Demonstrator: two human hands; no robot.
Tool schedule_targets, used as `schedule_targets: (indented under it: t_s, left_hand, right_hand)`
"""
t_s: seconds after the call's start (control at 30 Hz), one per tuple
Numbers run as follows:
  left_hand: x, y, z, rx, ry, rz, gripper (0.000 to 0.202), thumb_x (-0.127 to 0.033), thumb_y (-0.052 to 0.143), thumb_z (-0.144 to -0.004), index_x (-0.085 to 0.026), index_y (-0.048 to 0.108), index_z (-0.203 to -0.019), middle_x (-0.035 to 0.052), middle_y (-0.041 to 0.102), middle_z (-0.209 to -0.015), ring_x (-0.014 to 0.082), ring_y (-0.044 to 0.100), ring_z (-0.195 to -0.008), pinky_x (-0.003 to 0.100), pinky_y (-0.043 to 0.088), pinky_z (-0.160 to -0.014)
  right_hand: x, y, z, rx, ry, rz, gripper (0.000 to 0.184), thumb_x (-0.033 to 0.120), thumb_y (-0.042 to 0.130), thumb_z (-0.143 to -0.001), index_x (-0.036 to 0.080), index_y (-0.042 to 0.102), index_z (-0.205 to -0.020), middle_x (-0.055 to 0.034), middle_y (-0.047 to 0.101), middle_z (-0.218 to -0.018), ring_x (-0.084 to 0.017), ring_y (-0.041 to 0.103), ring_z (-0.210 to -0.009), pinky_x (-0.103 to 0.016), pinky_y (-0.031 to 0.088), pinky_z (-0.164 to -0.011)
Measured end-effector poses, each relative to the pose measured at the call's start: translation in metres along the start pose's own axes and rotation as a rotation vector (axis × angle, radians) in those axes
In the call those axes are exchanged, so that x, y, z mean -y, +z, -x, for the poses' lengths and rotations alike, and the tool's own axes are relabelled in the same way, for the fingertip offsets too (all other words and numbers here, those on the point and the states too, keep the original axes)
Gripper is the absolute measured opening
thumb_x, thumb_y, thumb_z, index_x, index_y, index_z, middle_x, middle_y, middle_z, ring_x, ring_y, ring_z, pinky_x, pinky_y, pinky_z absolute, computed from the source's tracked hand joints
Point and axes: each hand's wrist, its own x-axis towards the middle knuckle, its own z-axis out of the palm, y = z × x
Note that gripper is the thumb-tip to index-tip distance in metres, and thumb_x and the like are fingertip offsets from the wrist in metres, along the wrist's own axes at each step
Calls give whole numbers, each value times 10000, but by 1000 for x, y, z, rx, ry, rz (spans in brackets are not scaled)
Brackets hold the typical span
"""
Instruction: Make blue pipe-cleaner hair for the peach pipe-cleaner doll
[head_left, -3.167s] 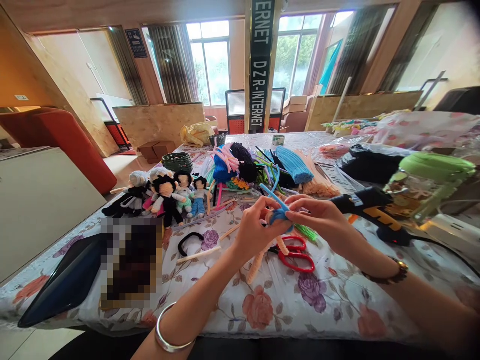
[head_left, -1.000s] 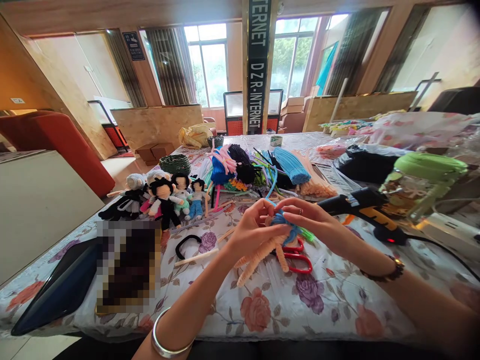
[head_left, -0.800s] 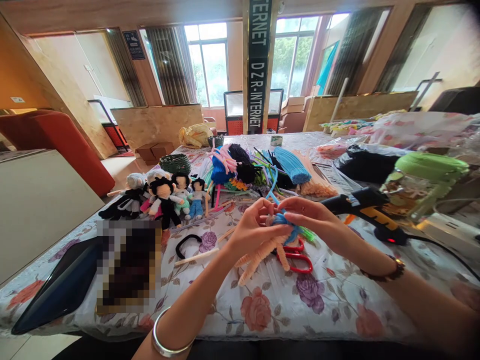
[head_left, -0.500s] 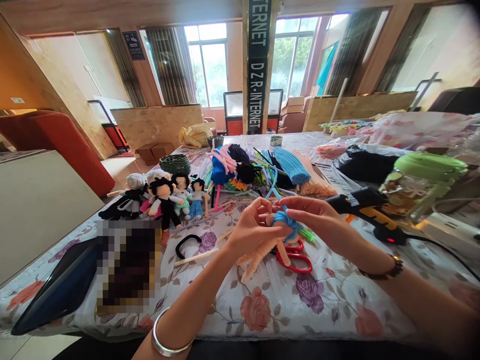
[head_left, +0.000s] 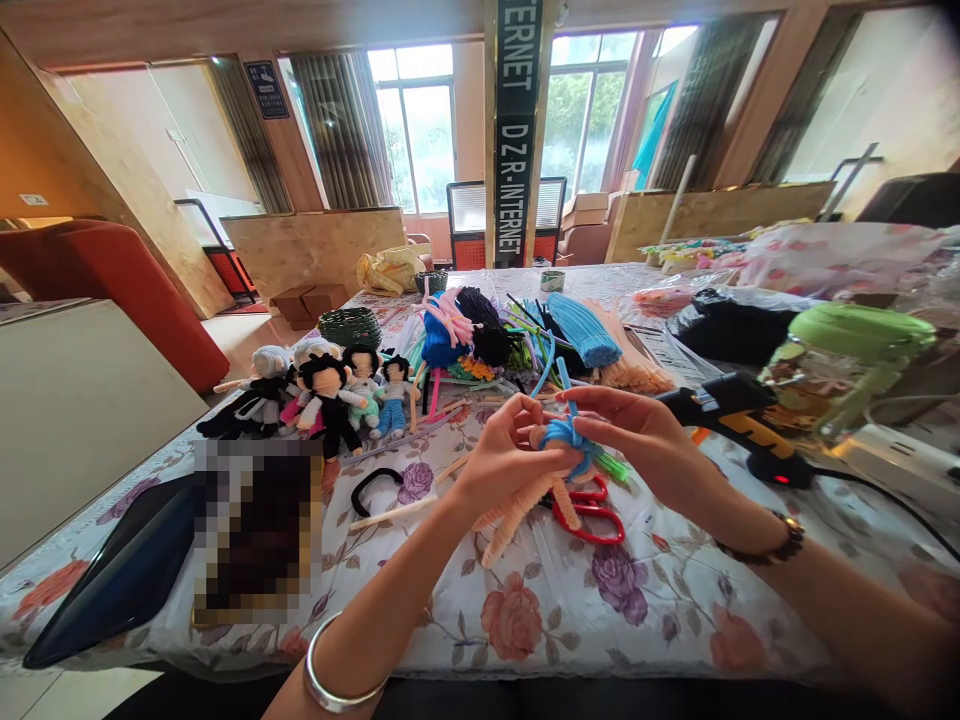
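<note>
A peach pipe-cleaner doll (head_left: 517, 512) with blue wrapping round its upper part is held above the table. My left hand (head_left: 504, 455) is closed round the doll from the left. The fingers of my right hand (head_left: 626, 425) pinch a light blue pipe cleaner (head_left: 565, 378) where it rises from the blue wrapping. My fingers hide part of the doll's body. Just behind and below the doll, red-handled scissors (head_left: 600, 525) lie on the cloth, their blades mostly covered.
Several finished dolls (head_left: 328, 395) sit at the left, with a dark green basket (head_left: 350, 327) behind. Bundles of pipe cleaners (head_left: 581, 330) lie at the back. A corded glue gun (head_left: 742, 420) stands right, near a green-lidded container (head_left: 859, 335). A black pipe-cleaner piece (head_left: 367, 487) lies left of my hands.
The free end of the blue pipe cleaner has shifted slightly and stands more upright. My right fingers have moved a little; my left hand keeps its hold on the doll.
</note>
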Motion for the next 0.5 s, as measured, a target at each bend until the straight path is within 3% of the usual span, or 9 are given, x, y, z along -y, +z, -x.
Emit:
schedule_targets:
  t_s: [0.2, 0.5]
  left_hand:
    - [3, -1, 0, 24, 11, -17, 421, -236, 801, -598, -184, 427, -783, -18, 600, -779, 102, 586, -693, 243, 477, -668]
    - [3, 0, 2, 20, 29, -69, 377, -251, 771, -644, -178, 428, -784, -8, 581, -785, 98, 560, -716, 222, 445, -659]
  right_hand:
    - [2, 0, 1, 42, 14, 32, 373, 385, 720, -713, 255, 664, -1059, -47, 726, -989, -215, 685, -848, -319, 553, -707]
    - [6, 3, 3, 51, 36, 75, 396, 428, 713, -708, 244, 666, -1056, -49, 723, -1001, -235, 675, -893, -327, 541, -729]
